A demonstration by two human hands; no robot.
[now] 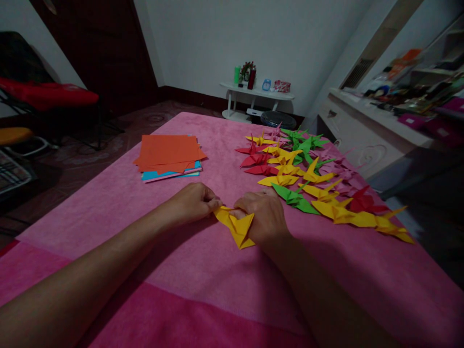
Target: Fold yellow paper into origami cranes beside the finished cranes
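A partly folded yellow paper piece [236, 226] lies on the pink cloth [203, 270] in front of me. My left hand [194, 202] pinches its left tip with closed fingers. My right hand [264, 216] presses down on its right side, fingers curled over the paper. Just to the right of my right hand lie several finished paper cranes [311, 181] in yellow, green, red and pink, spread in rows toward the far right of the cloth.
A stack of orange and blue square paper sheets [168, 155] lies at the far left of the cloth. A white low table [255, 93] with small items stands by the back wall. A white dresser [366, 130] stands at right, red chairs at left.
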